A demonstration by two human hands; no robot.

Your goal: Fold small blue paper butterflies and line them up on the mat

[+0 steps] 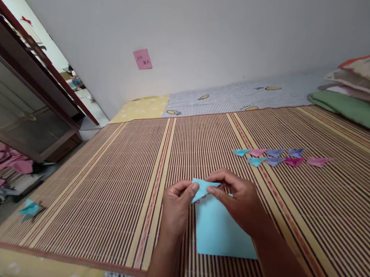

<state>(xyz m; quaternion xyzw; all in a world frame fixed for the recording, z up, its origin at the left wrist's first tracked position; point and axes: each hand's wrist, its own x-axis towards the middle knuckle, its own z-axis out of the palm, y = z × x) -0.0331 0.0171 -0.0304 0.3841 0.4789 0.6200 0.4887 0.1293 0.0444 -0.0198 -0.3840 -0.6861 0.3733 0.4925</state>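
Observation:
Between my two hands is a small folded piece of light blue paper [202, 187], roughly triangular, held up over the mat. My left hand [178, 204] pinches its left corner between thumb and fingers. On the other side, my right hand [232, 195] grips the right point, the thumb in front and the fingers partly hidden behind. Below the hands, a larger light blue sheet [224, 235] lies flat on the striped mat, partly covered by my right hand and forearm.
Several folded paper pieces in blue, pink and purple [274, 152] sit in two rows beyond my right hand. A blue folded paper [31, 208] lies at the mat's left edge. Folded bedding [356, 108] is stacked at the right. A pink note [143, 59] sticks to the wall.

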